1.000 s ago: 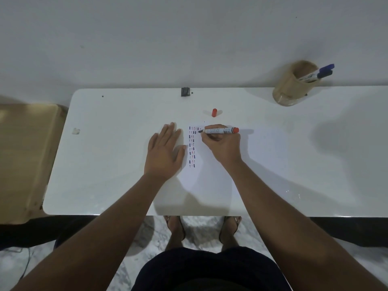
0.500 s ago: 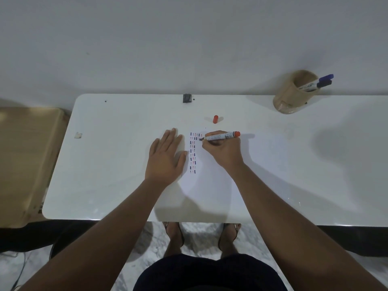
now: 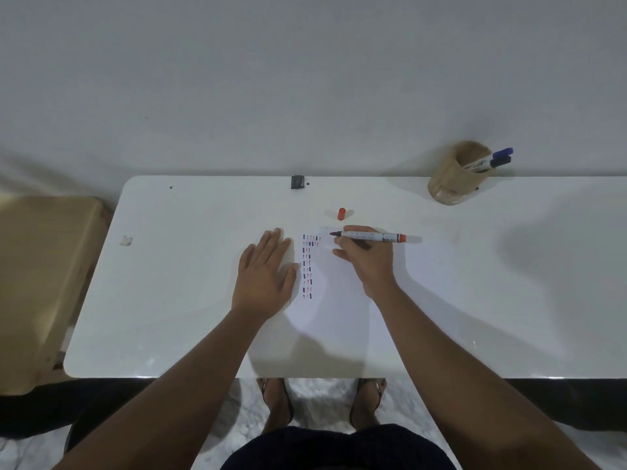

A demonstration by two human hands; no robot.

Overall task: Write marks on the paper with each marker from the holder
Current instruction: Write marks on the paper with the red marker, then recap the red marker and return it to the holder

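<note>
Lifting red marker (image 3: 369,236) tip off paper (image 3: 339,300), right hand (image 3: 368,259) pinching barrel; left hand (image 3: 264,276) spread flat at 9 o'clock; mark done, recap next.

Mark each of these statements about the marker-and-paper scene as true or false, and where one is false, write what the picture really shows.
1. The right hand holds an uncapped marker. True.
2. The left hand grips a second marker. False: it lies flat and open on the left edge of the paper.
3. The orange cap lies on the table beyond the paper. True.
4. The holder is empty. False: markers with dark and blue caps stick out of it.
5. The paper bears no marks. False: columns of short red and dark marks run down it.
</note>
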